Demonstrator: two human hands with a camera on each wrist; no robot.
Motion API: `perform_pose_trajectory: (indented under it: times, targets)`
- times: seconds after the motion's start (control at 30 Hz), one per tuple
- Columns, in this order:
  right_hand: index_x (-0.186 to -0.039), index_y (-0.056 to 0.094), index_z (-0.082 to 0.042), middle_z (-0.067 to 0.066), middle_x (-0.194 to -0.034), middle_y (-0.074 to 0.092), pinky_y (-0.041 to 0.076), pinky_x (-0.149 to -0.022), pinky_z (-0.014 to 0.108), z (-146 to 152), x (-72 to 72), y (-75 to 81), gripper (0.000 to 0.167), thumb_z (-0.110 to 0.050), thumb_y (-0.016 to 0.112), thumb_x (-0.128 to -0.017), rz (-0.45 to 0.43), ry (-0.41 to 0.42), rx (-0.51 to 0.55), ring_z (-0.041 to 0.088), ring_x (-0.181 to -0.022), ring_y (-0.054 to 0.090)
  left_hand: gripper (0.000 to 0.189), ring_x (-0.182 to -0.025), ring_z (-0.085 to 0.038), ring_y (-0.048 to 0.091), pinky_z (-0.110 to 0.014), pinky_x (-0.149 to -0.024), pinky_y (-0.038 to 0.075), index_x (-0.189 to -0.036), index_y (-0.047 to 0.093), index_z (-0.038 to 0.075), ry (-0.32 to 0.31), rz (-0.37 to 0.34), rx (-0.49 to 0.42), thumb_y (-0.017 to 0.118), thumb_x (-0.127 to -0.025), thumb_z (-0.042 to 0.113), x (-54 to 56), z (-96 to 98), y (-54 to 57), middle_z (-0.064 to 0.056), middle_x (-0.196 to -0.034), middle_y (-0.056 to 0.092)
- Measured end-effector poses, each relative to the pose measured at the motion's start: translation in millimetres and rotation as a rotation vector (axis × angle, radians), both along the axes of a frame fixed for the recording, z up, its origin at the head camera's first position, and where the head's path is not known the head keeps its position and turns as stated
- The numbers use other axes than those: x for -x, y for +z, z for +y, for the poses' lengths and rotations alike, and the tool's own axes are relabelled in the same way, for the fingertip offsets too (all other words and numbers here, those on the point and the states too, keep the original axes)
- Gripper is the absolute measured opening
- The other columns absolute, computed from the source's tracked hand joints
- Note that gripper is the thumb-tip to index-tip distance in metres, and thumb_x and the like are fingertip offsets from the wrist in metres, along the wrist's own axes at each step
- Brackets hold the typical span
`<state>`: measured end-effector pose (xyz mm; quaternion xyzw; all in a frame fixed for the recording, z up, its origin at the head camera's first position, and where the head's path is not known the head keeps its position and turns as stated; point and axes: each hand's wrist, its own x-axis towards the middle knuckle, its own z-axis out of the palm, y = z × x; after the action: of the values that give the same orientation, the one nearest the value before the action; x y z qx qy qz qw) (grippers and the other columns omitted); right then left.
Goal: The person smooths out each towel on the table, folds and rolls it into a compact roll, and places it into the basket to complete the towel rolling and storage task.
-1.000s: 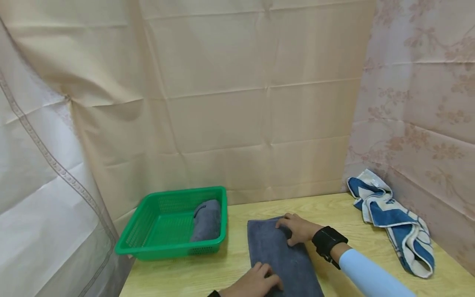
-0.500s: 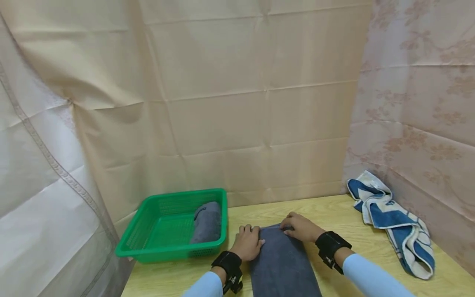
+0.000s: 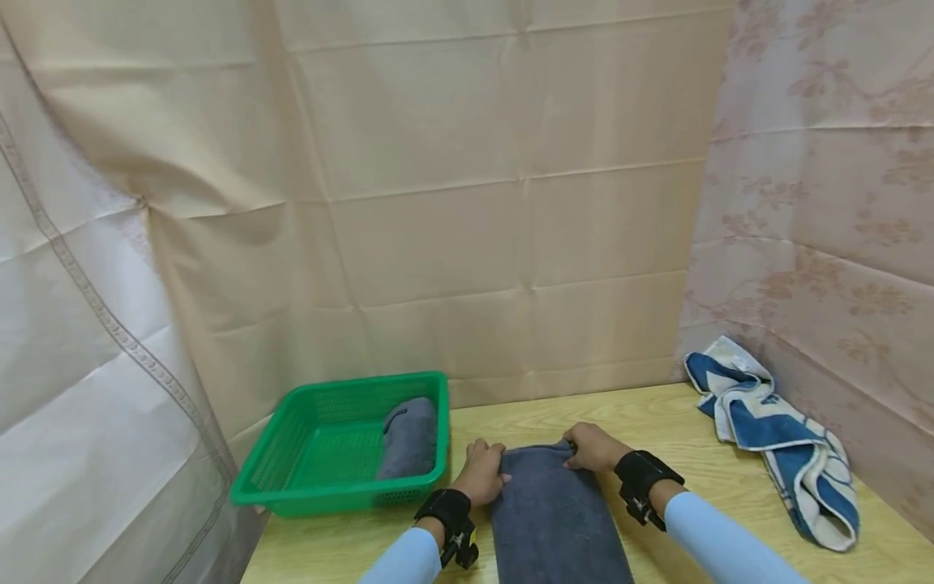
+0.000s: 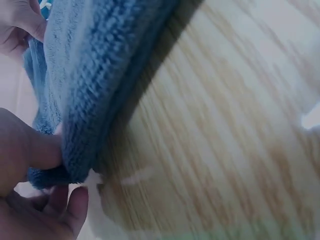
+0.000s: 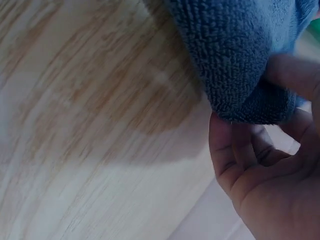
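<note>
A folded grey-blue towel [image 3: 554, 511] lies lengthwise on the table, its near end cut off by the head view's bottom edge. At its far left corner my left hand [image 3: 480, 472] pinches the edge; the left wrist view has the thumb [image 4: 42, 150] on top of the towel corner [image 4: 85, 100] and fingers beneath. My right hand [image 3: 593, 448] pinches the far right corner. In the right wrist view that corner [image 5: 235, 65] sits between thumb and fingers [image 5: 227, 145], lifted a little. The far edge is slightly raised and curled between both hands.
Left of the towel stands a green plastic basket [image 3: 336, 495] with a rolled grey towel [image 3: 409, 438] inside its right end. A crumpled blue-and-white towel [image 3: 781, 438] lies at the table's right side. Curtain-like cloth [image 3: 481, 203] hangs behind the wooden table [image 3: 365, 543].
My left hand has moved from the towel's near left part up to its far left corner. My right hand has shifted to the far right corner, and the far edge now lifts.
</note>
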<state>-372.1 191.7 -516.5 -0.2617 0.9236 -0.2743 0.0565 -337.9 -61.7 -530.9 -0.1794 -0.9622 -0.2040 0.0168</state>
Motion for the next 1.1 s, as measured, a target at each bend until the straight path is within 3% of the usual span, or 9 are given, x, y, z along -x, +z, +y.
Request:
perform_pose_trajectory:
  times: [0.1, 0.17, 0.3, 0.47, 0.77, 0.9, 1.1]
  targets:
    - [-0.088, 0.062, -0.008, -0.001, -0.077, 0.047, 0.038, -0.064, 0.033, 0.9, -1.8, 1.1, 0.022, 0.002, 0.081, -0.084, -0.005, 0.013, 0.023, 0.017, -0.070, 0.045, 0.027, -0.087, -0.020, 0.035, -0.033, -0.074, 0.038, -0.117, 0.069, 0.005, -0.011, 0.060, 0.011, 0.078, -0.093, 0.012, -1.8, 1.0, -0.3, -0.003, -0.094, 0.041]
    - [-0.092, 0.060, -0.009, -0.001, -0.079, 0.049, 0.041, -0.064, 0.034, 2.5, -3.6, 0.7, 0.027, 0.004, 0.081, -0.083, -0.023, 0.006, 0.045, 0.017, -0.071, 0.048, 0.020, -0.084, -0.018, 0.038, -0.031, -0.070, 0.040, -0.107, 0.069, 0.009, -0.032, 0.109, 0.021, 0.080, -0.090, 0.008, -3.9, 1.6, -1.2, -0.001, -0.091, 0.042]
    - [-0.099, 0.064, -0.011, -0.002, -0.081, 0.055, 0.044, -0.065, 0.033, 9.0, -5.8, -2.1, 0.031, 0.008, 0.080, -0.081, 0.000, 0.036, 0.052, 0.015, -0.072, 0.050, 0.027, -0.075, -0.013, 0.048, -0.027, -0.065, 0.045, -0.095, 0.063, 0.015, -0.101, 0.191, 0.031, 0.077, -0.085, -0.007, -8.3, 1.6, -3.4, 0.002, -0.085, 0.049]
    - [-0.083, 0.065, -0.015, -0.008, -0.078, 0.053, 0.041, -0.064, 0.029, 19.5, -9.8, -7.6, 0.028, 0.009, 0.080, -0.081, 0.108, 0.073, 0.066, 0.009, -0.071, 0.046, 0.042, -0.068, -0.010, 0.040, -0.025, -0.063, 0.037, -0.081, 0.057, 0.019, -0.163, 0.238, -0.018, 0.065, -0.076, -0.022, -11.1, -1.4, -8.3, 0.007, -0.076, 0.044]
    - [-0.081, 0.060, -0.022, -0.012, -0.081, 0.052, 0.045, -0.065, 0.025, 27.7, -17.8, -19.7, 0.043, 0.019, 0.075, -0.077, 0.262, 0.081, 0.116, 0.004, -0.073, 0.048, 0.049, -0.068, -0.008, 0.039, -0.024, -0.065, 0.037, -0.076, 0.060, 0.020, -0.188, 0.312, -0.112, 0.059, -0.071, -0.029, -11.3, -12.4, -12.1, 0.009, -0.074, 0.043]
    - [-0.078, 0.059, -0.024, -0.014, -0.084, 0.052, 0.048, -0.066, 0.026, 30.1, -20.6, -23.4, 0.051, 0.026, 0.067, -0.073, 0.344, 0.155, 0.100, 0.003, -0.077, 0.047, 0.051, -0.070, -0.008, 0.043, -0.025, -0.067, 0.041, -0.076, 0.064, 0.020, -0.215, 0.324, -0.141, 0.059, -0.069, -0.031, -11.6, -16.7, -11.2, 0.009, -0.075, 0.047]
    - [-0.077, 0.066, -0.021, -0.011, -0.084, 0.057, 0.051, -0.070, 0.026, 32.2, -27.9, -23.3, 0.051, 0.029, 0.058, -0.074, 0.448, 0.283, 0.081, 0.003, -0.080, 0.051, 0.052, -0.073, -0.007, 0.048, -0.026, -0.073, 0.048, -0.074, 0.068, 0.020, -0.206, 0.305, -0.145, 0.059, -0.068, -0.031, -13.4, -21.7, -14.1, 0.011, -0.075, 0.050]
